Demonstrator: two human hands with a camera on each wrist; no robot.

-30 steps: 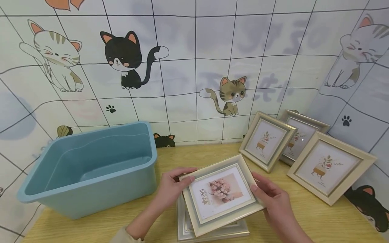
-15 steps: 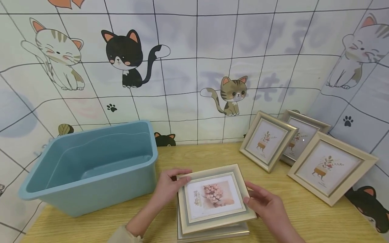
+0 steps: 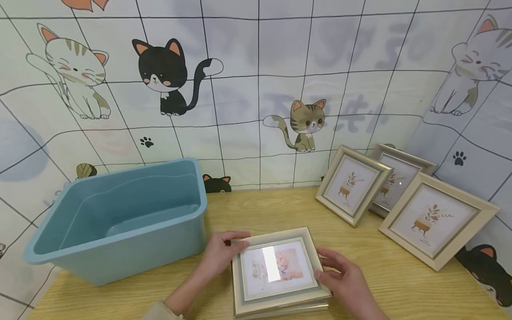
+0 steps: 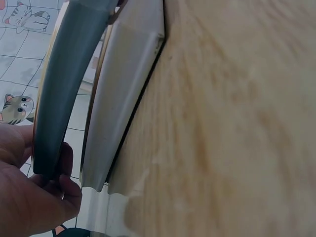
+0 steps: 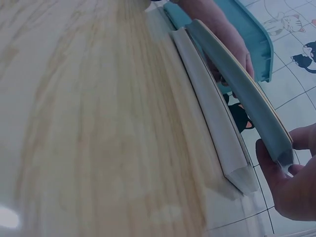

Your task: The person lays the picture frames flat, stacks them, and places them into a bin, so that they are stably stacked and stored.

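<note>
A cream picture frame [image 3: 282, 269] with a pink flower print lies sideways between my two hands. My left hand [image 3: 222, 251] grips its left edge, thumb on the border. At the opposite edge my right hand [image 3: 342, 275] pinches it between thumb and fingers. Beneath is a second, silvery picture frame [image 3: 306, 307], mostly hidden in the head view. Seen from the left wrist, the upper frame's side [image 4: 69, 84] is apart from the lower frame's side [image 4: 123, 98]. The right wrist view also shows a narrow gap between the upper frame [image 5: 242, 89] and the lower one.
A blue plastic tub [image 3: 120, 253] stands on the left of the wooden table [image 3: 260, 206]. On the right, three framed pictures lean upright: a champagne frame [image 3: 352, 186], one partly behind it [image 3: 404, 155], and a cream frame [image 3: 434, 222]. A cat-printed wall covering [image 3: 240, 102] rises behind.
Both hands have lowered the flower-print frame toward the one below and shifted it slightly left. Its tilt has lessened, and the two frames now line up more closely. A bright reflection shows on its glass.
</note>
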